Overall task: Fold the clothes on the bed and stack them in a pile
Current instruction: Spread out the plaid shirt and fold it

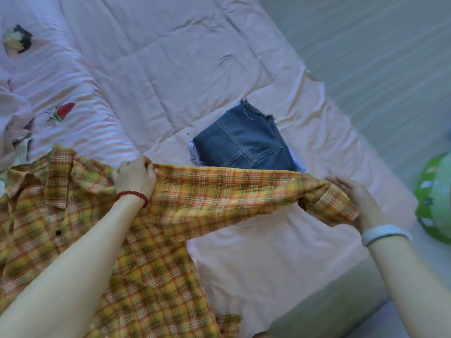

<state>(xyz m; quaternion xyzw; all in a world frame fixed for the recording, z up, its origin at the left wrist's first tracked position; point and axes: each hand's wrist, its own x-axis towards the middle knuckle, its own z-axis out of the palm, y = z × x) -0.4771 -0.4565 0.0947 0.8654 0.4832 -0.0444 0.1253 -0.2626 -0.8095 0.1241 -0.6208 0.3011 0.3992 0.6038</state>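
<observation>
A yellow and orange plaid shirt (151, 252) lies front-up on the pink bed sheet (170, 81), collar at the left. My left hand (134, 176) pinches the shirt at the shoulder seam. My right hand (358, 203) holds the cuff end of the sleeve (231, 191), which is stretched out to the right between both hands. Just beyond the sleeve sits a pile with folded blue jeans (244, 142) on top and a pale garment (195, 154) peeking out beneath.
A pink striped quilt (61, 76) with a watermelon print lies crumpled at the left. The bed's right edge runs diagonally, with grey floor (378, 57) beyond. A green round object (436, 198) stands on the floor at the right.
</observation>
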